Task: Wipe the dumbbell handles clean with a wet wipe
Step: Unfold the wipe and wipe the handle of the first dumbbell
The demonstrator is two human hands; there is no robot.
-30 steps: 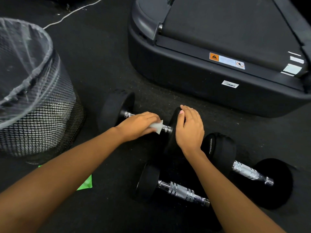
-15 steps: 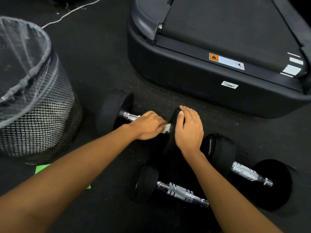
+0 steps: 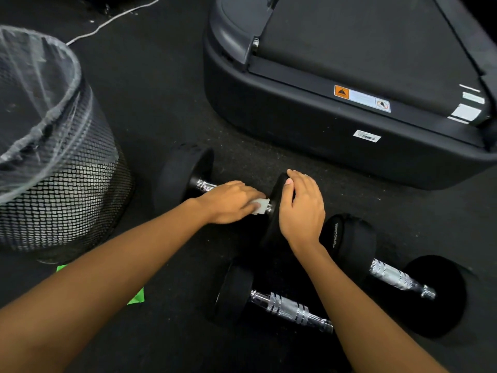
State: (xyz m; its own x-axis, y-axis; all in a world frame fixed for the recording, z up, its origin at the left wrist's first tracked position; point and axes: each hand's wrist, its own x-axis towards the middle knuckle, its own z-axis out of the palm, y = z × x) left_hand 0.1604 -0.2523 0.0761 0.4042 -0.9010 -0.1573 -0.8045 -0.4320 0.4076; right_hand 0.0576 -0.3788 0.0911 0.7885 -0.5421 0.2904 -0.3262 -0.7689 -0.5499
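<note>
Three black dumbbells with chrome handles lie on the dark floor. On the far dumbbell (image 3: pixel 183 176), my left hand (image 3: pixel 231 201) grips a white wet wipe (image 3: pixel 260 205) wrapped round the right end of the chrome handle (image 3: pixel 205 184). My right hand (image 3: pixel 302 205) rests over that dumbbell's right weight plate (image 3: pixel 274 219), thumb on its inner face, fingers curled over the rim. A second dumbbell (image 3: pixel 285 308) lies nearer me, partly under my right forearm. The third dumbbell (image 3: pixel 398 277) lies to the right.
A black mesh bin (image 3: pixel 67 189) with a clear liner stands at the left. A green packet (image 3: pixel 135 297) peeks out under my left forearm. A treadmill base (image 3: pixel 336 130) fills the back right. A white cable (image 3: pixel 113 18) runs across the floor at the back.
My left hand slid the wipe rightwards along the handle toward the right plate, then eased back slightly so the wipe shows again. My right hand stayed on the plate.
</note>
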